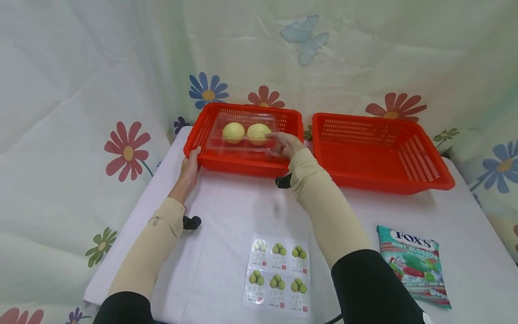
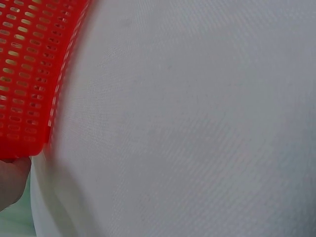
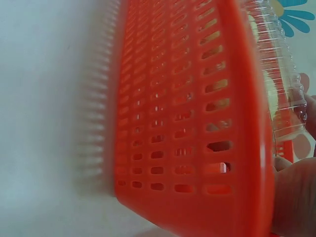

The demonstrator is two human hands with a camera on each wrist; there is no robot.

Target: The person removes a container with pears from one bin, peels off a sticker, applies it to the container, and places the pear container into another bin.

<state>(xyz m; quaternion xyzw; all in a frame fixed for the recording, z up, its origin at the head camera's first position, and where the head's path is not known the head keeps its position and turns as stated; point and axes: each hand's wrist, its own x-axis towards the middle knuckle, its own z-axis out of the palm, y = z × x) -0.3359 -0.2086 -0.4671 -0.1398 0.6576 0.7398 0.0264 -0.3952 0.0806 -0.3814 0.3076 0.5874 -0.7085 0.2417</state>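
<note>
In the head view a clear plastic clamshell box (image 1: 216, 134) with two round pale yellow fruits (image 1: 233, 133) lies over the left red basket (image 1: 243, 168). My right hand (image 1: 286, 145) grips the box by its right end, and the right wrist view shows thumb and fingers around that end, above the basket rim. The left hand (image 1: 190, 167) holds the basket's near left corner by the rim. In the left wrist view only part of that hand (image 2: 12, 180) shows, against the perforated basket wall (image 2: 29, 84).
A second red basket (image 1: 380, 175) stands to the right, with nothing seen inside. On the white tablecloth nearer me lie a sheet of fruit-picture stickers (image 1: 277, 270) and, at right, a green Fox's Mint Blossom candy bag (image 1: 417, 265). A floral curtain (image 1: 344, 81) hangs behind.
</note>
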